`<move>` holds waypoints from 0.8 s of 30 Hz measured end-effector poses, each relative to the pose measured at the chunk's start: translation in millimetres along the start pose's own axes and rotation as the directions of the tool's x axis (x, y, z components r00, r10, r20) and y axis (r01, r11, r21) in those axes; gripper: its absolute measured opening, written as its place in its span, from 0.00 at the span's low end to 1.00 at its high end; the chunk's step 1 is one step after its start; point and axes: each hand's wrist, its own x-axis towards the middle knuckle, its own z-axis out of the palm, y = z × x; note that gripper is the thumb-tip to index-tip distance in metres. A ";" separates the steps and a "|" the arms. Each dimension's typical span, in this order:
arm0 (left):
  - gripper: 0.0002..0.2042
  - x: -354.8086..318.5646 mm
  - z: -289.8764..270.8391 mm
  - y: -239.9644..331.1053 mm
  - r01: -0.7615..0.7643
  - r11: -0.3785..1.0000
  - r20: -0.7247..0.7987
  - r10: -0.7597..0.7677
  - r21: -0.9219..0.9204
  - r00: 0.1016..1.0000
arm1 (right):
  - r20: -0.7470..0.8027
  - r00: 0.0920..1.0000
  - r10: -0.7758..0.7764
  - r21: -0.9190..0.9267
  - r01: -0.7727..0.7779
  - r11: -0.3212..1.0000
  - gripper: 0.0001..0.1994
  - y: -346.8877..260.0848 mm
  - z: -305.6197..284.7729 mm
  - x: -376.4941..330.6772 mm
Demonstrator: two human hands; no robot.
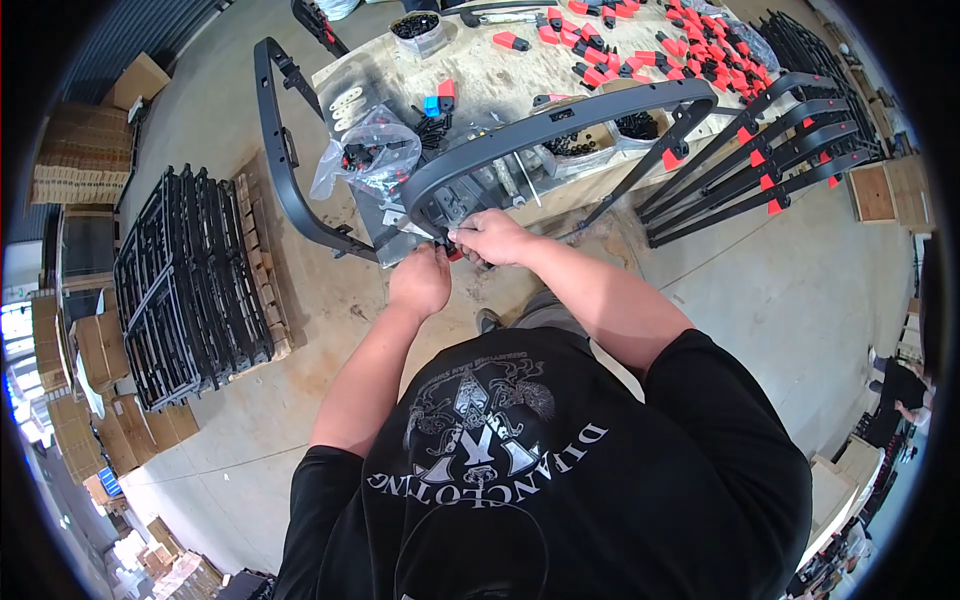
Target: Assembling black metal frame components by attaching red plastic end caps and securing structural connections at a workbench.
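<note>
My left hand [420, 279] is closed at the near edge of the workbench, below the low end of a curved black metal frame [560, 122]. Close to its fingertips shows a small red part [456, 254], mostly covered by the hands. My right hand [492, 238] is just to the right, its fingers curled in beside the bend of that frame. What either hand grips is hidden by the fingers. Left of them a clear plastic bag [385, 150] of small dark parts lies on the bench, near several black bolts [432, 130].
A second curved black frame [285, 170] stands at the bench's left end. Red-and-black clips [700, 50] cover the far right of the wooden bench [370, 70]. Tubs of small black parts [580, 140] sit behind the frame. Stacked black frames [190, 280] stand left; more frames [770, 150] lean right.
</note>
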 end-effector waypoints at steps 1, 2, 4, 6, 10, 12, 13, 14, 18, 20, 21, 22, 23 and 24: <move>0.19 -0.1 -0.1 0.9 -0.001 1.000 0.002 0.001 -0.014 1.000 | 0.042 0.994 0.096 0.054 -0.098 0.994 0.16 -3.7 0.4 0.2; 0.19 0.0 -0.5 1.5 -0.007 1.000 0.004 0.007 -0.012 1.000 | 0.036 0.995 0.096 0.057 -0.098 0.994 0.16 -7.4 2.7 0.1; 0.19 0.5 -1.7 1.9 -0.003 1.000 0.008 0.003 -0.015 1.000 | -0.043 0.977 0.207 -0.007 -0.208 0.978 0.20 -14.7 8.5 -0.3; 0.19 1.3 1.0 0.0 -0.013 1.000 -0.003 0.013 -0.006 1.000 | -0.110 0.990 0.093 -0.148 -0.109 0.983 0.21 -12.8 10.0 1.3; 0.18 1.7 1.8 1.2 -0.008 0.999 -0.012 0.008 -0.037 1.000 | -0.205 0.965 -0.161 -0.246 0.109 0.963 0.23 1.6 17.5 0.3; 0.18 0.8 1.5 2.0 -0.015 0.999 -0.022 0.014 -0.044 1.000 | -0.147 0.972 -0.183 -0.311 0.131 0.941 0.23 1.5 15.4 3.6; 0.18 0.2 1.1 2.0 -0.009 0.999 -0.032 0.007 -0.050 0.999 | -0.157 0.970 -0.185 -0.315 0.128 0.941 0.23 -1.8 14.4 3.7; 0.18 -0.7 0.1 1.7 -0.005 0.998 -0.029 0.003 -0.066 1.000 | -0.138 0.986 -0.095 -0.242 0.060 0.968 0.22 -4.5 14.9 2.6; 0.18 -1.5 -1.5 5.5 -0.002 0.999 -0.022 0.002 -0.036 1.000 | -0.199 0.970 -0.142 -0.325 0.071 0.943 0.22 4.8 19.8 6.2; 0.18 -2.5 -1.0 1.8 -0.010 0.999 -0.028 0.009 -0.044 1.000 | -0.130 0.991 -0.020 -0.209 -0.007 0.978 0.25 -4.5 21.3 2.2; 0.18 -2.1 -0.9 0.2 -0.013 0.998 -0.032 0.011 -0.054 0.999 | -0.131 0.991 -0.022 -0.209 -0.005 0.978 0.25 -4.8 21.4 1.5; 0.18 -1.9 -2.4 1.6 -0.014 0.999 -0.034 0.013 -0.051 0.999 | -0.163 0.986 -0.040 -0.225 0.003 0.974 0.25 -3.8 21.3 1.3; 0.18 -2.2 -3.1 4.3 0.004 0.998 -0.019 -0.005 -0.055 1.000 | -0.193 0.979 -0.058 -0.242 0.010 0.970 0.25 -2.9 21.7 1.0; 0.17 -2.3 -3.8 6.0 0.024 0.998 -0.004 -0.024 -0.059 1.000 | -0.193 0.979 -0.061 -0.241 0.013 0.971 0.25 -0.7 23.7 1.4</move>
